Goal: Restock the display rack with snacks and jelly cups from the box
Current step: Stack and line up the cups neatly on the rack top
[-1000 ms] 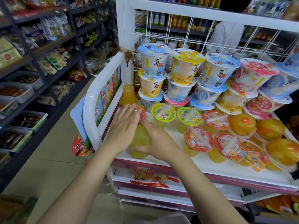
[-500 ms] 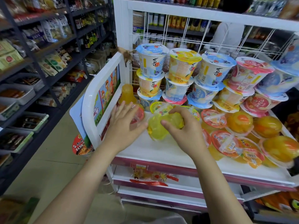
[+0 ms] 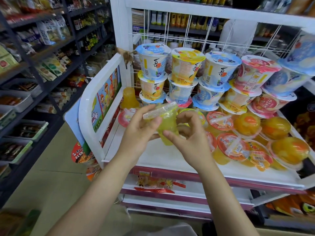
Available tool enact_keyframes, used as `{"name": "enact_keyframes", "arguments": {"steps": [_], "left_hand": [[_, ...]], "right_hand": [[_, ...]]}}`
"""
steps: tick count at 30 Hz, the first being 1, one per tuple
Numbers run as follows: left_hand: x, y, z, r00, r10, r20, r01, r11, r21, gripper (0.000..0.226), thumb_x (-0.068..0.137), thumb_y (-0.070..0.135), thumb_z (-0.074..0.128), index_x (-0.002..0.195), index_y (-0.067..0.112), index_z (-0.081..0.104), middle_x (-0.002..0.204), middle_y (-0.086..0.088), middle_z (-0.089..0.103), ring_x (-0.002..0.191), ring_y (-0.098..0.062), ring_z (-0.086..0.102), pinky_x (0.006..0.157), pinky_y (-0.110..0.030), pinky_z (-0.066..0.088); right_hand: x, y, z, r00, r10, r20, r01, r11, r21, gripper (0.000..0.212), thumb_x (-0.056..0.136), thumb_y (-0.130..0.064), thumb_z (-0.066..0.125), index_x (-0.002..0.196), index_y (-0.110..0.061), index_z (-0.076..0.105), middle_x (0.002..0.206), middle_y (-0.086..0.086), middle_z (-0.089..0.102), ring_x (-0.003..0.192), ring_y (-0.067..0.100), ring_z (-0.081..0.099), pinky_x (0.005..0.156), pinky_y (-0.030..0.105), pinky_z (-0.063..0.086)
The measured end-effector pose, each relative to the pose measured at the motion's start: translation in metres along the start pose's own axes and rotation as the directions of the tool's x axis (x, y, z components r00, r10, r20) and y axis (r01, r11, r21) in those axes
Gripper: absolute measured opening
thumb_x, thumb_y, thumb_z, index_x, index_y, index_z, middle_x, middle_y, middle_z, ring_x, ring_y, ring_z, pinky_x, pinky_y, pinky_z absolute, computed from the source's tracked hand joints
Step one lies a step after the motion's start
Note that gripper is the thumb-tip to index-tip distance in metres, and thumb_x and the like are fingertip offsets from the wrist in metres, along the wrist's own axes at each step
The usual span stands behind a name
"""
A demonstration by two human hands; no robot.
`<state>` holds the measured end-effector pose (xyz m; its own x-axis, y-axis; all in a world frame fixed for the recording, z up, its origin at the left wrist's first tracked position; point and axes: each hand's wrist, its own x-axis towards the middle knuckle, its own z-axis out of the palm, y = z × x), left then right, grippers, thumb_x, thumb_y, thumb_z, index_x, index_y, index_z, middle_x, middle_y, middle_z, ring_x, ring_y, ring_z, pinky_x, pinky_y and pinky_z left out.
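Lifted off the shelf (image 3: 167,157), jelly cup (image 3: 167,126) now pinched by both hands (image 3: 139,132) (image 3: 192,138).

Dark metal shelving (image 3: 51,53) runs along the left side of the aisle, its tiers filled with packaged goods, among them green and white bags (image 3: 51,68) and white trays (image 3: 16,101) of wrapped items lower down. The floor (image 3: 51,181) is pale beige tile. Behind the white wire grid, a farther shelf carries a row of bottles (image 3: 180,20). A person in a white top (image 3: 238,34) stands beyond that grid. At the lower right lies an orange printed bag (image 3: 294,205).
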<state>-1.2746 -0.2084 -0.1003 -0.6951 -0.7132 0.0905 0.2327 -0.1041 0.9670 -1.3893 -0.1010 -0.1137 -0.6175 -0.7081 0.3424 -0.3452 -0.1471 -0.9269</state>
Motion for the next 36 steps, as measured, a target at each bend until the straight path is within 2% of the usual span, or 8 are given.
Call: {"name": "enact_keyframes", "arguments": {"steps": [5, 8, 13, 20, 27, 31, 34, 36], "left_hand": [[0.001, -0.012, 0.004, 0.995, 0.088, -0.048, -0.085, 0.994, 0.063, 0.052, 0.072, 0.021, 0.086, 0.119, 0.023, 0.063, 0.115, 0.002, 0.071, 0.105, -0.013, 0.068, 0.085, -0.032, 0.057], [0.002, -0.028, 0.003, 0.995, 0.084, -0.060, -0.070, 0.977, 0.202, 0.053, 0.071, 0.019, 0.088, 0.116, 0.027, 0.062, 0.118, 0.004, 0.068, 0.105, -0.013, 0.067, 0.086, -0.030, 0.056], [-0.004, -0.055, 0.008, 0.999, 0.035, -0.013, -0.030, 0.956, 0.291, 0.057, 0.069, 0.002, 0.087, 0.112, 0.024, 0.058, 0.115, 0.001, 0.066, 0.096, -0.006, 0.067, 0.076, -0.020, 0.053], [-0.008, -0.063, 0.004, 0.998, 0.019, 0.068, -0.043, 0.928, 0.369, 0.059, 0.068, 0.007, 0.089, 0.113, 0.030, 0.058, 0.115, 0.007, 0.066, 0.103, -0.008, 0.066, 0.084, -0.022, 0.054], [-0.006, -0.057, -0.006, 0.992, 0.007, 0.124, -0.062, 0.895, 0.441, 0.059, 0.062, 0.021, 0.085, 0.110, 0.039, 0.055, 0.107, 0.019, 0.064, 0.096, -0.006, 0.065, 0.080, -0.017, 0.051], [-0.006, -0.053, -0.014, 0.986, -0.002, 0.169, -0.095, 0.821, 0.563, 0.063, 0.065, 0.032, 0.087, 0.118, 0.041, 0.053, 0.123, 0.012, 0.058, 0.108, -0.002, 0.059, 0.088, -0.020, 0.048], [-0.006, -0.043, -0.026, 0.979, 0.101, 0.179, -0.200, 0.674, 0.712, 0.055, 0.073, 0.052, 0.079, 0.122, 0.046, 0.054, 0.126, 0.017, 0.048, 0.110, 0.000, 0.054, 0.089, -0.022, 0.047], [-0.004, -0.031, -0.036, 0.957, 0.287, 0.037, -0.220, 0.641, 0.735, 0.037, 0.080, 0.055, 0.069, 0.112, 0.037, 0.063, 0.114, 0.016, 0.054, 0.096, -0.003, 0.059, 0.079, -0.025, 0.051]], "right_hand": [[-0.002, 0.007, -0.018, 0.996, -0.074, 0.048, 0.084, 0.961, -0.263, 0.041, 0.078, -0.024, 0.083, 0.106, -0.019, 0.053, 0.098, -0.017, 0.059, 0.086, 0.010, 0.060, 0.074, 0.020, 0.045], [-0.001, 0.016, -0.038, 0.993, -0.108, 0.042, 0.115, 0.897, -0.428, 0.029, 0.083, -0.035, 0.075, 0.106, -0.022, 0.061, 0.094, -0.014, 0.061, 0.072, 0.014, 0.057, 0.072, 0.029, 0.048], [-0.003, 0.044, -0.053, 0.976, -0.210, 0.055, 0.192, 0.719, -0.668, 0.021, 0.088, -0.020, 0.060, 0.105, -0.010, 0.066, 0.098, 0.003, 0.064, 0.094, 0.025, 0.058, 0.079, 0.045, 0.049], [-0.015, 0.050, -0.049, 0.992, -0.128, -0.001, 0.077, 0.598, -0.798, 0.030, 0.092, -0.038, 0.048, 0.108, -0.019, 0.064, 0.116, 0.000, 0.060, 0.107, 0.024, 0.055, 0.093, 0.046, 0.042], [-0.014, 0.046, -0.045, 0.995, -0.098, -0.008, 0.058, 0.654, -0.754, 0.035, 0.090, -0.042, 0.049, 0.106, -0.017, 0.067, 0.109, 0.003, 0.060, 0.102, 0.026, 0.055, 0.085, 0.042, 0.043], [-0.012, 0.041, -0.043, 0.999, -0.037, -0.025, 0.005, 0.636, -0.772, 0.027, 0.090, -0.040, 0.058, 0.107, -0.021, 0.067, 0.112, 0.001, 0.058, 0.106, 0.025, 0.053, 0.086, 0.041, 0.038], [-0.006, 0.034, -0.043, 0.994, -0.075, -0.074, -0.007, 0.655, -0.756, 0.041, 0.087, -0.048, 0.051, 0.113, -0.019, 0.066, 0.113, 0.005, 0.059, 0.108, 0.028, 0.055, 0.090, 0.042, 0.038], [0.003, 0.025, -0.039, 0.986, -0.161, -0.053, 0.062, 0.636, -0.769, 0.046, 0.086, -0.050, 0.048, 0.114, -0.018, 0.065, 0.112, 0.005, 0.060, 0.109, 0.028, 0.056, 0.095, 0.044, 0.039]]}}
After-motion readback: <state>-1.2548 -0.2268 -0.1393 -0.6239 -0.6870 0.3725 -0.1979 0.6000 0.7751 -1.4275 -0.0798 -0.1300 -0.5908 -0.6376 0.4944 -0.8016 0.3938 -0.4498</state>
